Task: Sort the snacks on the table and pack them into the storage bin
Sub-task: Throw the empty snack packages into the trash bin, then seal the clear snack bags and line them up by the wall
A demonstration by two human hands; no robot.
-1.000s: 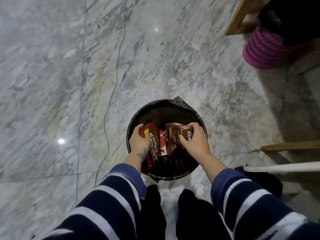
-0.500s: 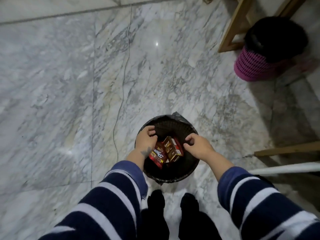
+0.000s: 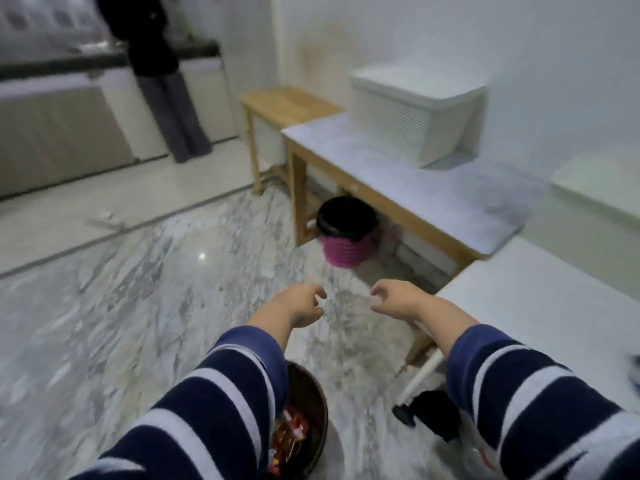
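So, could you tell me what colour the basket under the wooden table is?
Pink basket with a black liner, head view.

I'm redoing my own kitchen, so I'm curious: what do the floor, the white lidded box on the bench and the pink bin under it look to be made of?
Floor: polished marble or marble-look tile, grey veins, a glossy light reflection. White lidded box: probably matte plastic, with fine ribbed walls. Pink bin: likely ribbed plastic, lined with a black bag.

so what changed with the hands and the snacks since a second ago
Both hands let go of the snack packs and lifted out of the dark bin; the left hand and right hand now hang empty above the floor. The snacks stayed in the bin.
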